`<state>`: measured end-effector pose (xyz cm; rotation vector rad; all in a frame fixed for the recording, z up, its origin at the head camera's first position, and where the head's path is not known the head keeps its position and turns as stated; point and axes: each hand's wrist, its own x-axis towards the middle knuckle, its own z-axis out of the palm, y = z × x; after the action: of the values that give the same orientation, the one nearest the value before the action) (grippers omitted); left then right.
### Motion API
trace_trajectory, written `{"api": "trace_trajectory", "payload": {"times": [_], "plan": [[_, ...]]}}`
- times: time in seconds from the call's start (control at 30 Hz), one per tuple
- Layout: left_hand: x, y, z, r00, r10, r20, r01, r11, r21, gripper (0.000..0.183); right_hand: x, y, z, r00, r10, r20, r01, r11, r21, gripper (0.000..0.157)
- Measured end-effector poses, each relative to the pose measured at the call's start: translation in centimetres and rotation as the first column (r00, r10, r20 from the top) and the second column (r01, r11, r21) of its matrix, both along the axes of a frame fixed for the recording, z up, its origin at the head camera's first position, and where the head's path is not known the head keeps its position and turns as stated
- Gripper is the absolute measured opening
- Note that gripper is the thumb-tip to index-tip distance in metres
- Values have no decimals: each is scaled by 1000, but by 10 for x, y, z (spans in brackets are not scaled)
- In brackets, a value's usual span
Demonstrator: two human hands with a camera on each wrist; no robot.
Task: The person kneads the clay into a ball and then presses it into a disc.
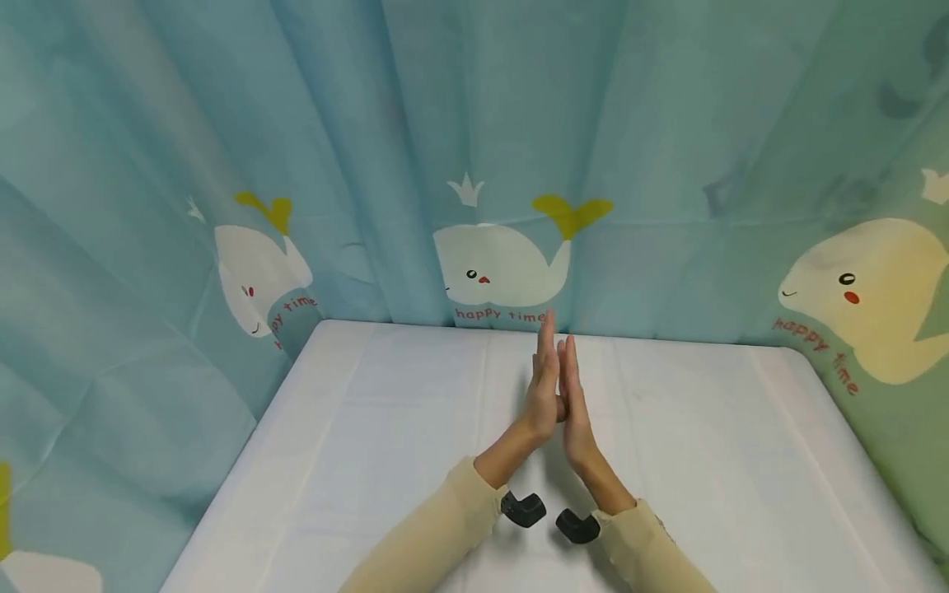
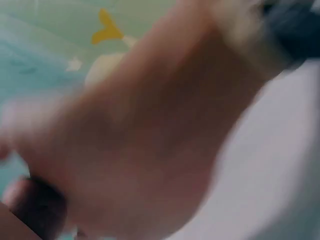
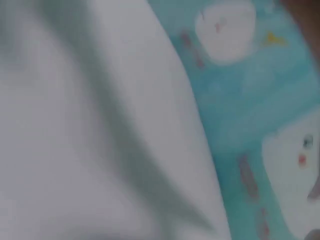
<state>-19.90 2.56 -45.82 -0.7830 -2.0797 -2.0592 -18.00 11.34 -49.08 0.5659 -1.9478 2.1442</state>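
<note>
Both hands stand upright over the white table [image 1: 415,412] in the head view, palms facing and fingers straight. Between the palms, near their heels, my left hand [image 1: 544,387] and right hand [image 1: 577,412] press a small brown rounded object [image 1: 561,408]. It is mostly covered, and its kind cannot be told. The left wrist view has it as a dark rounded lump [image 2: 47,209] at lower left, beside the blurred right hand [image 2: 120,155]. Only a sliver of skin shows in the right wrist view's top right corner.
A blue-green curtain [image 1: 504,99] printed with white whales hangs behind the table and along its sides. Black wrist devices [image 1: 524,510] project from the inner side of both beige sleeves [image 1: 437,527]. The table's far edge lies just beyond the fingertips in the head view.
</note>
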Motion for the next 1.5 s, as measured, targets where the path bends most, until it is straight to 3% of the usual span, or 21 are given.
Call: {"api": "trace_trajectory", "payload": {"times": [0.13,0.23,0.3,0.37,0.47,0.57,0.67,0.8,0.93,1.07,1.4,1.5], "plan": [[-9,-2,-3,999,38,22,-38,999,-3,71,15,-9,17,1000,0,-29,-1,1000,-31,55],[-4,1,-10,998,11,56,-11,1000,-1,70,6,-3,38,997,-43,-61,45,999,25,57],[3,5,-13,996,-17,84,16,1000,20,68,-7,5,43,995,-67,-69,73,994,84,56],[10,8,-13,993,-45,105,40,998,49,65,-20,15,38,993,-77,-89,89,987,130,55],[16,10,-10,991,-74,113,66,995,74,62,-28,22,18,995,-59,-84,69,991,118,54],[13,9,-2,992,-79,97,69,992,104,60,-20,19,-2,999,-21,-25,23,997,67,54],[3,6,4,998,-45,52,39,993,107,59,-5,7,-10,1000,-7,29,7,1000,6,56],[-8,4,-2,999,27,33,-28,999,29,66,9,-3,1,1000,-20,-19,19,998,-57,59],[-1,8,-12,995,31,94,-31,1000,2,72,5,1,16,998,-54,-21,52,995,-84,60],[7,13,-17,994,18,112,-20,1000,16,69,-3,7,17,995,-87,47,92,989,-116,58],[5,13,-17,984,37,173,-39,999,12,72,-6,6,12,977,-99,189,145,958,-247,57],[4,10,-16,984,46,172,-47,999,2,75,-6,7,11,974,-69,214,130,950,-284,60]]}}
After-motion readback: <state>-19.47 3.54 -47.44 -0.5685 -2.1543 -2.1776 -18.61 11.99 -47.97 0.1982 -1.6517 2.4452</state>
